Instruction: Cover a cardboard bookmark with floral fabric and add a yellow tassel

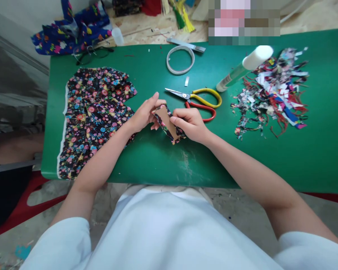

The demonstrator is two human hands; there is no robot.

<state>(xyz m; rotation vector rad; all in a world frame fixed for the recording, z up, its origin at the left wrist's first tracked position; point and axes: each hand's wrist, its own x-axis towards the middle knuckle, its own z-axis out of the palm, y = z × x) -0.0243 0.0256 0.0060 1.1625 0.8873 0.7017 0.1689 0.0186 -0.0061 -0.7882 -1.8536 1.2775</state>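
Observation:
A small brown cardboard piece (pixel 169 120) with dark floral fabric around its edges is held between both hands above the green table. My left hand (pixel 147 114) grips its upper left end, some fingers tucked behind it. On the other side, my right hand (pixel 192 123) pinches the right edge with the thumb on the cardboard. Just beyond the right hand lie scissors (pixel 188 98) with one yellow and one red handle, blades pointing left. A large black floral cloth (pixel 98 112) with a white edge spreads out left of the hands, partly under my left forearm.
A roll of white tape (pixel 167 63), a box cutter (pixel 186 45) and a glue bottle with a white cap (pixel 233 75) are beyond the scissors. Fabric scraps (pixel 287 90) heap at right. Eyeglasses (pixel 94 53) and blue patterned fabric (pixel 73 32) lie at the far left.

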